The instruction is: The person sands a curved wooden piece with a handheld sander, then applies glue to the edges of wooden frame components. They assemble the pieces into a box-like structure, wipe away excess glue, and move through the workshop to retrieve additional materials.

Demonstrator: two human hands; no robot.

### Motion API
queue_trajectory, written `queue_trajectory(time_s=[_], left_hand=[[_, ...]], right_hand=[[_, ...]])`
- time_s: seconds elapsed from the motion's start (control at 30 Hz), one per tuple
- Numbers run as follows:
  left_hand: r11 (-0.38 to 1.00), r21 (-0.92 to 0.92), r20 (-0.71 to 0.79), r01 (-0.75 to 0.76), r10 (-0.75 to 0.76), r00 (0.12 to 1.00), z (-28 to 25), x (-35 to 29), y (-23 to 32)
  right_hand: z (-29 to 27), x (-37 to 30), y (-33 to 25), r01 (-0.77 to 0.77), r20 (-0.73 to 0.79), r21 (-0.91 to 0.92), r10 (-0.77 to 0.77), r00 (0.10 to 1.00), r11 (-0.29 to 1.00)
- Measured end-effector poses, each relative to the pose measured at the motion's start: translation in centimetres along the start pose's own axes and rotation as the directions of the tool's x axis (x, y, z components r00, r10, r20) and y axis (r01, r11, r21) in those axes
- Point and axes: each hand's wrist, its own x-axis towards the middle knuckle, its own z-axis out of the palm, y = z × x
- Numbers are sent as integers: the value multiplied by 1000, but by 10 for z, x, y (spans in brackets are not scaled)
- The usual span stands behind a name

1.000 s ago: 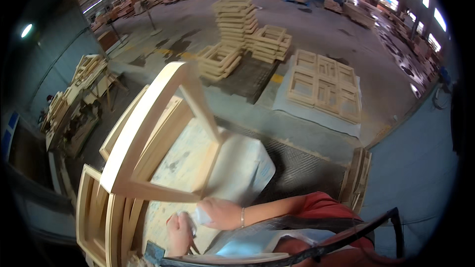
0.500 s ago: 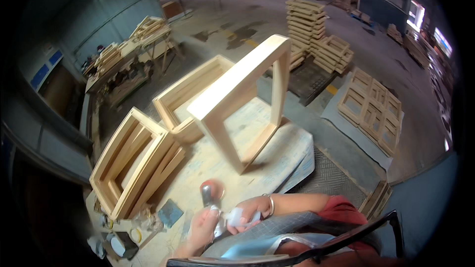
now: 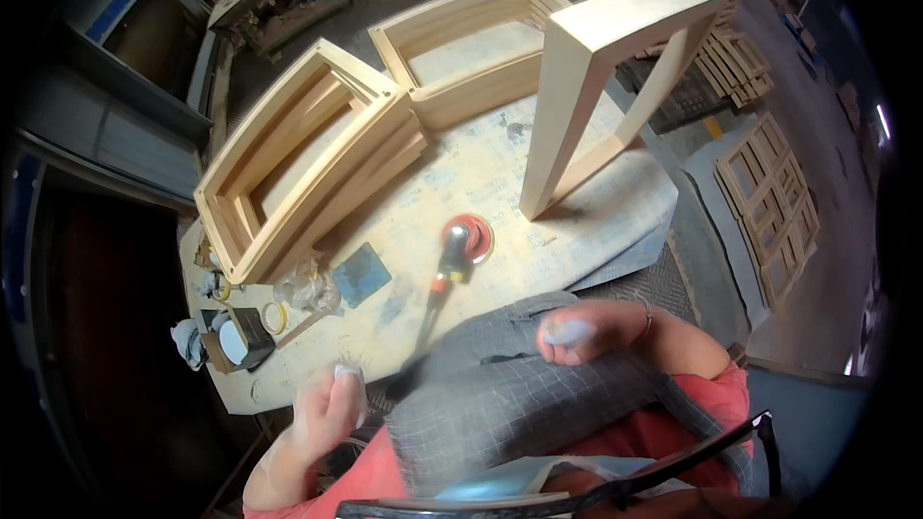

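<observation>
Standing wooden frame (image 3: 561, 120), scuffed pale worktop (image 3: 505, 279), grey workshop floor (image 3: 817, 130).

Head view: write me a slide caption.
Left hand and right hand, apart, each hold something white near a workbench bearing an orbital sander and wooden frames.

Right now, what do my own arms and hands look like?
You're wearing red sleeves, the left sleeve and the right sleeve both leaving your forearms bare. A thin, pale bracelet circles the wrist of your right hand. Your left hand is motion-blurred; I see no bracelet there.
</observation>
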Motion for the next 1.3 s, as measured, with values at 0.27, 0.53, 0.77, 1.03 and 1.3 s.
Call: queue_trajectory(time_s=[0.27, 0.53, 0.77, 1.03, 1.3], left_hand=[[540, 837, -179, -93, 430, 885, 40, 118, -151], [857, 179, 79, -483, 477, 875, 70, 116, -17], [728, -69, 97, -682, 685, 722, 104, 128, 45], [852, -201, 35, -483, 499, 866, 98, 129, 52], [841, 168, 36, -514, 515, 856, -7, 126, 136]], right_hand=[[9, 30, -9, 164, -417, -331, -300, 858, 929], [12, 52, -13, -20, -631, -666, -549, 548, 746], [7, 81, -22, 350, -463, -709, -778, 425, 613], [-4, 56, -45, 135, -357, -843, -729, 584, 521], [-55, -40, -118, -282, 18, -959, -999, -42, -5]])
